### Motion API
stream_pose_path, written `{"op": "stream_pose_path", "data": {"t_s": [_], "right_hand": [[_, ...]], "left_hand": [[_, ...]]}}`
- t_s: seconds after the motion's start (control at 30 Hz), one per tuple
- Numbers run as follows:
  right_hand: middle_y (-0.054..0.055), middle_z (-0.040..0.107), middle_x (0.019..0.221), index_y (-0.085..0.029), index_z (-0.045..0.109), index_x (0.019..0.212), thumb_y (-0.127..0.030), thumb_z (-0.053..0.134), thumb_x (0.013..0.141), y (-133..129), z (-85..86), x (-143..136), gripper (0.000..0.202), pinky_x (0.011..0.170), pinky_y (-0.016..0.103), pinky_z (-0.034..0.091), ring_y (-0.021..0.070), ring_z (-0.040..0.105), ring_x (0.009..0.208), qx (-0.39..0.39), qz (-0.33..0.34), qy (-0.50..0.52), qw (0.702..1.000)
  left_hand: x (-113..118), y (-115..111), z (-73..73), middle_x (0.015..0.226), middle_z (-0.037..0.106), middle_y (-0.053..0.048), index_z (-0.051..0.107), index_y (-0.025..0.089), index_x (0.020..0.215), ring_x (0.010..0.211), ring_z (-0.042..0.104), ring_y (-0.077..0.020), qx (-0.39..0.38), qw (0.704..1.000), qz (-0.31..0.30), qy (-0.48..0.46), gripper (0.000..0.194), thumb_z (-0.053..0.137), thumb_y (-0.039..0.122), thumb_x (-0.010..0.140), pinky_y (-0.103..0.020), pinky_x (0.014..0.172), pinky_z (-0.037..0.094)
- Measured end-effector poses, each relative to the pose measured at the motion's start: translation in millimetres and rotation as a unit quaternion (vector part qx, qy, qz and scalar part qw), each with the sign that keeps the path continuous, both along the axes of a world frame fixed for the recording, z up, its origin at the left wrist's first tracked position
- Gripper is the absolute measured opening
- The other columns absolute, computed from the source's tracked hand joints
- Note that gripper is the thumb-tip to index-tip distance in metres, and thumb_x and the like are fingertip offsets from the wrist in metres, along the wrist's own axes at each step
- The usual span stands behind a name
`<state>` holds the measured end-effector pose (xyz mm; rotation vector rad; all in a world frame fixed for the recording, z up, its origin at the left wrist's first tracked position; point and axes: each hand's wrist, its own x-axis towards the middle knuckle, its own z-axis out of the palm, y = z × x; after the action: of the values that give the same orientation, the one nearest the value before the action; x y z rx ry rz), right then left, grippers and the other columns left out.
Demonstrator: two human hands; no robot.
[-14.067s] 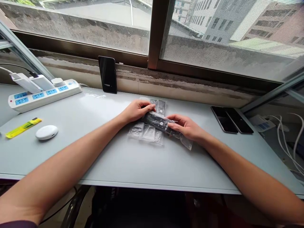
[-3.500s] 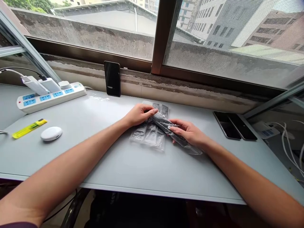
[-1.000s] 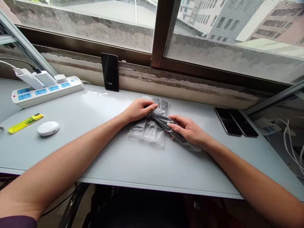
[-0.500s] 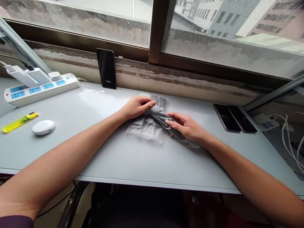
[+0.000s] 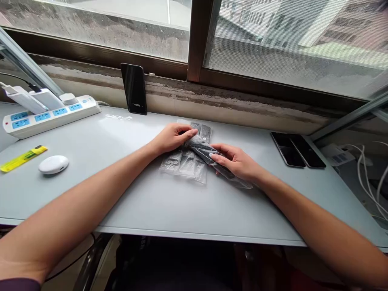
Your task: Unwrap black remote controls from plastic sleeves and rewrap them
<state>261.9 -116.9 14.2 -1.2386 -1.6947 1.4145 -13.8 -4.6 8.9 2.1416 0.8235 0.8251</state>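
Observation:
A long black item in a clear plastic bag [image 5: 202,148] lies slantwise between my hands, its upper end to the left. My left hand [image 5: 175,136] is closed at that upper end, thumb pressed on it. My right hand [image 5: 235,159] grips the lower part, thumb on top and fingers behind and beneath. The bag's loose end shows below my right palm. Underneath, several similar bagged black items [image 5: 189,167] lie side by side on the grey desk [image 5: 145,202], partly covered by my left hand and the held bag. What exactly the black items are, I cannot tell.
At left are a power strip [image 5: 57,117] with plugged-in chargers, a yellow packet [image 5: 24,158] and a white rounded case [image 5: 53,164]. A black phone [image 5: 133,89] leans on the back wall. Two dark phones [image 5: 297,150] lie at right, near white cables [image 5: 363,169].
The whole view has shifted very slightly. Both hands keep their hold on the bagged black item, with no clear movement of it.

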Motion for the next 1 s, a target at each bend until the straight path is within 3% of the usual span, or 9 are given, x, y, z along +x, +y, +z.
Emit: {"op": "stream_pose_path", "data": {"t_s": [0.23,0.33,0.47,0.57,0.67,0.77,0.87,1.0], "right_hand": [[0.004,0.082,0.104,-0.024,0.077,0.143,-0.049,0.082,0.104,2.1,2.1,-0.3,0.046,0.072,0.032,0.066,0.0183,0.074,0.076,-0.028,0.003,0.029,0.999],[0.003,0.081,0.1,-0.023,0.076,0.139,-0.052,0.086,0.101,5.5,0.6,3.6,0.048,0.069,0.03,0.064,0.0173,0.073,0.076,-0.043,-0.01,0.068,0.997],[0.001,0.079,0.084,-0.022,0.073,0.123,-0.061,0.087,0.099,11.3,-0.6,7.5,0.047,0.06,0.027,0.06,0.0165,0.072,0.065,-0.093,-0.035,0.119,0.988],[0.002,0.083,0.094,-0.027,0.064,0.119,-0.061,0.089,0.096,14.6,-1.2,7.2,0.049,0.05,0.027,0.058,0.0169,0.073,0.061,-0.112,-0.074,0.178,0.975],[0.003,0.084,0.101,-0.027,0.063,0.12,-0.062,0.086,0.099,16.3,-2.1,7.1,0.047,0.039,0.024,0.048,0.0149,0.068,0.054,-0.112,-0.085,0.211,0.967],[0.004,0.083,0.099,-0.025,0.068,0.126,-0.056,0.085,0.1,16.4,-2.2,8.0,0.045,0.042,0.023,0.049,0.014,0.067,0.057,-0.114,-0.062,0.217,0.967],[0.005,0.083,0.108,-0.024,0.072,0.132,-0.044,0.091,0.096,15.1,-1.3,7.9,0.046,0.05,0.023,0.054,0.0128,0.069,0.064,-0.1,-0.04,0.206,0.973],[0.007,0.081,0.112,-0.023,0.075,0.134,-0.042,0.09,0.099,12.3,-1.8,6.6,0.043,0.055,0.025,0.057,0.0136,0.07,0.069,-0.079,0.003,0.159,0.984]], "left_hand": [[-1.1,2.0,-3.1,0.07,0.045,0.002,0.054,0.021,0.074,0.071,0.043,-0.0155,-0.005,1.0,0.003,-0.008,0.057,0.062,0.067,0.107,-0.032,0.068,0.033],[-1.9,2.5,-3.5,0.074,0.061,0.0,0.067,0.019,0.078,0.074,0.054,-0.0172,-0.015,1.0,0.004,-0.017,0.056,0.063,0.066,0.107,-0.031,0.073,0.039],[-2.8,4.2,-4.2,0.093,0.082,-0.007,0.082,0.018,0.091,0.092,0.072,-0.0235,-0.036,0.999,-0.014,-0.033,0.056,0.065,0.069,0.107,-0.033,0.091,0.052],[-3.3,5.5,-4.9,0.097,0.085,-0.009,0.085,0.019,0.092,0.098,0.075,-0.0257,-0.026,0.999,-0.009,-0.028,0.056,0.066,0.069,0.107,-0.036,0.097,0.054],[-3.1,5.8,-5.2,0.099,0.085,-0.01,0.088,0.02,0.095,0.1,0.074,-0.0263,0.017,1.0,-0.009,-0.014,0.05,0.068,0.065,0.106,-0.037,0.096,0.054],[-2.5,4.2,-4.5,0.106,0.085,-0.01,0.088,0.02,0.104,0.102,0.074,-0.027,0.036,0.999,-0.008,-0.012,0.049,0.069,0.065,0.105,-0.037,0.096,0.054],[-2.4,1.9,-3.8,0.116,0.085,-0.011,0.086,0.018,0.112,0.111,0.075,-0.0289,0.012,0.999,0.012,-0.037,0.06,0.06,0.072,0.109,-0.038,0.103,0.055],[-3.2,-0.5,-4.0,0.109,0.086,-0.011,0.087,0.017,0.102,0.108,0.077,-0.0305,-0.052,0.994,0.031,-0.093,0.089,0.03,0.085,0.112,-0.04,0.104,0.056]]}}
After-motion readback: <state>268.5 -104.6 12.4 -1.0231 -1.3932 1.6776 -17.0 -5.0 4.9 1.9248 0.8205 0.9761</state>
